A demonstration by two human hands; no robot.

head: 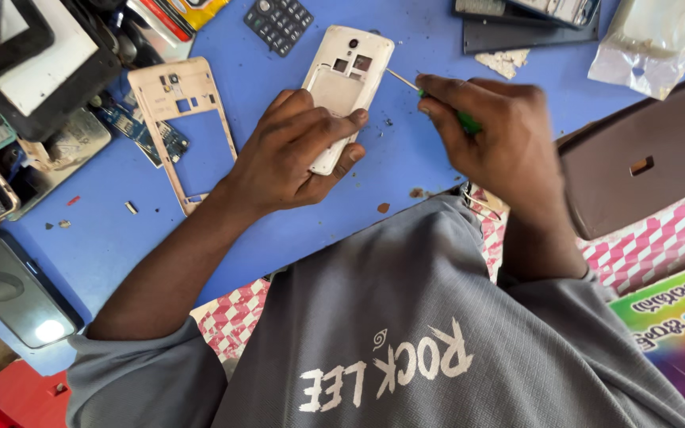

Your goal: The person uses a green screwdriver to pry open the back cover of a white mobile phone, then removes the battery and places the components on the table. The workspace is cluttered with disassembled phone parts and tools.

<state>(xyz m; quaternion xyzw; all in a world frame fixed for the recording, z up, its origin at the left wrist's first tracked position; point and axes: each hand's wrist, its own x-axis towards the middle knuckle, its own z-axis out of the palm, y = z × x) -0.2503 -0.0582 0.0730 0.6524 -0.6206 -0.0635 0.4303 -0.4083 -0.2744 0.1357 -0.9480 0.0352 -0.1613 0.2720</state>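
A: Where's the phone shell and which way does it point?

B: White phone shell (345,87) lies back-up on the blue worktop (279,230), upper centre of the view. Long axis runs near vertical in frame, tilted slightly right at the top. Camera-hole end is at the top, away from the person; the other end sits under the left hand.

A: Hands?

B: Left hand (299,150) clamps the shell's lower end, fingers curled over it, thumb on the edge nearer the person. Right hand (489,135) pinches a thin screwdriver (406,82) with a green grip; the metal shaft runs up-left, tip at the shell's right edge near the camera end. Can't tell whether the tip touches.

A: What's around it?

B: Left of the shell: beige phone frame (182,127), hollow, lying flat, roughly parallel to it, a blue circuit board (140,131) partly under it. Dark keypad (279,24) above, near the top edge. Far left: stacked screens and tablet parts (17,71); a dark phone (17,289) at the lower left. Right: brown case (636,162) just beside the right hand, clear plastic bag (656,40) at upper right, dark flat panels (529,28) at top. Small screws and debris scattered over the blue surface.

A: Anything blocking?

B: The left hand hides the shell's lower half. The person's grey shirt (406,333) fills the bottom of the view.
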